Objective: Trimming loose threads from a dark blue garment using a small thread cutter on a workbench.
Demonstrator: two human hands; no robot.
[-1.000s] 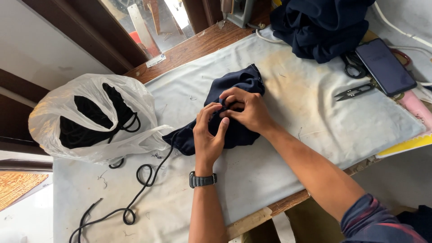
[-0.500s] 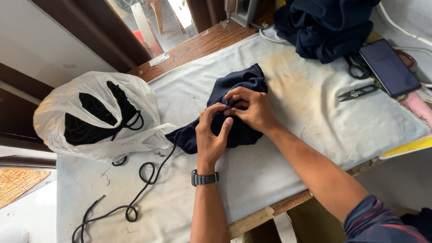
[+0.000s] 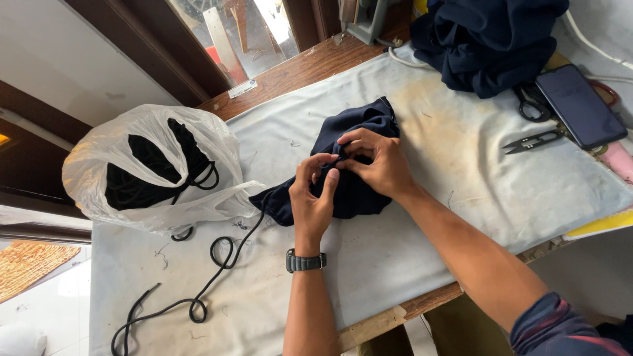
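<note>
One stained grey table (image 3: pixel 461 165) beside a wooden window frame (image 3: pixel 264 79). Our left hand (image 3: pixel 313 198) and right hand (image 3: pixel 379 165) both pinch the crumpled navy cloth (image 3: pixel 356 191).

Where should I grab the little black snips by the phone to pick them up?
Probably at the middle of the snips, coming straight down from above. They lie flat on the cloth-covered table, blades pointing left, so pinching the two springy arms there keeps fingers off the points.
</note>
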